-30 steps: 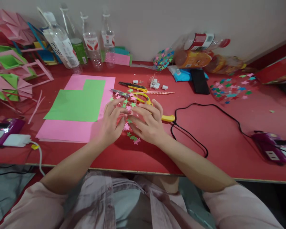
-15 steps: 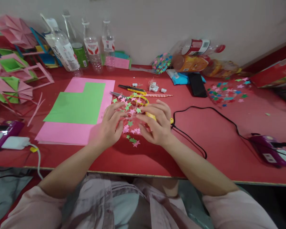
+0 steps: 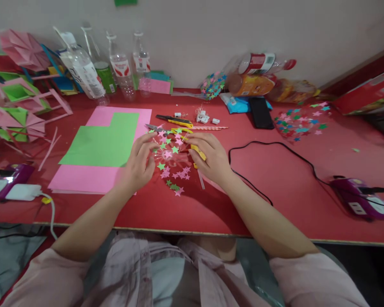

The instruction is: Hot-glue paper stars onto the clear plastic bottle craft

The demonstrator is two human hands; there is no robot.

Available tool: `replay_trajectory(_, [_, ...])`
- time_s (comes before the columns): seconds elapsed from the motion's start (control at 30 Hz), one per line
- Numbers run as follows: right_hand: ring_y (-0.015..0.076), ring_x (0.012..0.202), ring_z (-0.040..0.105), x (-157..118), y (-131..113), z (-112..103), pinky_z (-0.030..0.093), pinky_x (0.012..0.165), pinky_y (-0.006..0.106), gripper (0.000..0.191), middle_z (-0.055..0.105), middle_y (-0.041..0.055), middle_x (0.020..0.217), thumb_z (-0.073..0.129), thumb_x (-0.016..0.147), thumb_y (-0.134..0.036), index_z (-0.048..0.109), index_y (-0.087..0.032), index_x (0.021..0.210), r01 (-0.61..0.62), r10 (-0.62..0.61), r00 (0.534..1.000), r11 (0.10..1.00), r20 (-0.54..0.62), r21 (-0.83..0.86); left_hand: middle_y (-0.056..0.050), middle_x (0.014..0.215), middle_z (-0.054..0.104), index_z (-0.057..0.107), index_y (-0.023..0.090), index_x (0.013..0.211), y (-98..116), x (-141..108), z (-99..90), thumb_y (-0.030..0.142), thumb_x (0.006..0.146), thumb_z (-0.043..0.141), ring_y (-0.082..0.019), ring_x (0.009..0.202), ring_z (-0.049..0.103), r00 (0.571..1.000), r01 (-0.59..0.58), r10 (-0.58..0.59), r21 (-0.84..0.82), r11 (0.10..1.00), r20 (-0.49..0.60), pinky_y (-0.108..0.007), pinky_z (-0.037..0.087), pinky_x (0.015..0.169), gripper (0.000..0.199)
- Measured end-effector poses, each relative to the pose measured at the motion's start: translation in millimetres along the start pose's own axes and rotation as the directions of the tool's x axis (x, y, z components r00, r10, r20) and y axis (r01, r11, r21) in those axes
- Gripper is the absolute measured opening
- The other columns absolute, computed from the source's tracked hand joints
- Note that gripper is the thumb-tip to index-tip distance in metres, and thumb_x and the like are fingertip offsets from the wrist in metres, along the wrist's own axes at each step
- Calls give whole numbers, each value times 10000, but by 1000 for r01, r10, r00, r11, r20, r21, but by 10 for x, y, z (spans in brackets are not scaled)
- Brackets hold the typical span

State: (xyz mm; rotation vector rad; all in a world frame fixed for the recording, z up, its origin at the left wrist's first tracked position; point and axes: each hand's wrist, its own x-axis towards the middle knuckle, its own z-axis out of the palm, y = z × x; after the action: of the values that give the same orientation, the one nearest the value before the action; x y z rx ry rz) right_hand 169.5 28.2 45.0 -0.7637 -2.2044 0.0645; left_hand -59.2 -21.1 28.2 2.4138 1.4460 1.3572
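A clear plastic piece dotted with pink and green stars [image 3: 167, 154] stands on the red table, its star-covered strips fanning outward. My left hand [image 3: 140, 163] curves around its left side, fingertips on the edge and thumb lower down. On the opposite side, my right hand [image 3: 211, 157] bends its fingers over the right edge. The exact contact of the fingertips is hard to make out. Partly hidden behind my right fingers is a yellow tool [image 3: 197, 152], probably a glue gun. Scissors [image 3: 152, 127] with yellow handles lie just behind the plastic piece.
Left lie green paper [image 3: 99, 145] and pink paper [image 3: 83, 179]. Behind are a utility knife [image 3: 174, 120], a striped straw [image 3: 211, 128] and small white pieces [image 3: 202, 116]. A black cord [image 3: 284, 147] runs right, near a phone [image 3: 261, 113] and another starred plastic piece [image 3: 302, 121]. Bottles [image 3: 123, 70] line the wall.
My hands have spread a little farther apart around the starred plastic piece, the left one leftward. A thin clear strip now shows below my right hand. The view has shifted slightly.
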Motion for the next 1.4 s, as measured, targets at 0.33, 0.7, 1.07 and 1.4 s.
replay_trajectory(0.33, [206, 1097, 596, 15, 55, -27, 487, 954, 416, 204, 663, 72, 1112, 463, 943, -335, 607, -250, 1059, -169, 172, 985, 982, -30, 85, -143, 1346, 497, 437, 195, 1207, -147, 29, -11, 85, 843, 472, -249, 1287, 472, 993, -115, 115, -9, 993, -38, -485, 424, 1065, 382])
replay_trajectory(0.7, [125, 670, 514, -62, 77, -144, 371, 614, 247, 95, 596, 14, 740, 544, 835, -189, 604, -178, 762, -85, 61, 894, 996, 443, 34, 37, 719, 531, 524, 199, 784, 19, 181, -195, 139, 794, 635, -96, 666, 516, 940, -23, -1, -67, 997, -341, -246, 451, 654, 126])
replay_trajectory(1.07, [200, 817, 496, -213, -67, 24, 345, 739, 323, 190, 608, 88, 855, 498, 883, -219, 658, -118, 862, 197, -25, 790, 957, 613, -214, 2, 683, 573, 537, 187, 723, 285, 177, -97, 150, 841, 586, -121, 670, 523, 952, -235, 227, -12, 972, -203, -267, 441, 626, 133])
replay_trajectory(1.4, [184, 795, 433, -231, -44, 59, 277, 762, 335, 250, 578, 66, 812, 440, 920, -212, 636, -151, 776, 246, -65, 808, 940, 585, -236, -14, 634, 594, 565, 172, 713, 286, 19, -237, 134, 812, 598, -126, 601, 543, 950, -278, 257, -104, 955, -178, -274, 445, 576, 111])
